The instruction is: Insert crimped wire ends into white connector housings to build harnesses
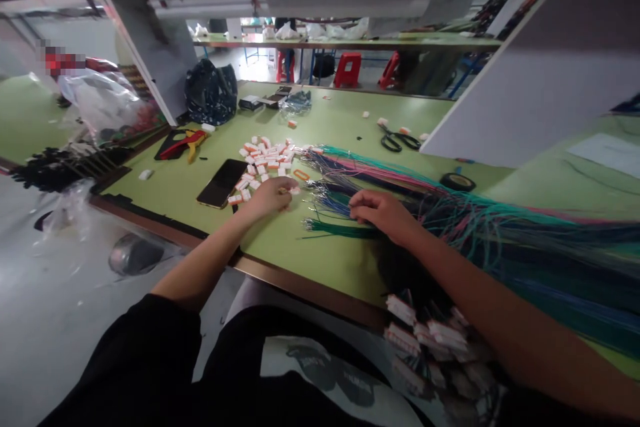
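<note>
My left hand (273, 197) is closed, its fingertips pinching a small white connector housing (295, 191) at the edge of a pile of white-and-orange connector housings (265, 159). My right hand (384, 215) hovers over the bundled wires, thumb and fingers curled together; what they hold, if anything, is too small to make out. Blue wires (334, 205) and green wires (337, 229) with bare metal terminals point towards my left hand. Behind them lie teal wires (350, 157) and pink wires. Between the pile and the wire ends rests an orange loop-shaped piece (301, 175).
A phone (223, 183) lies left of the pile, with red-and-yellow pliers (185, 143) beyond it. Scissors (400, 139) and black tape (457, 181) are at the back right. Finished-looking connectors on wires (425, 333) hang by the front edge. A black bag (211, 92) stands behind.
</note>
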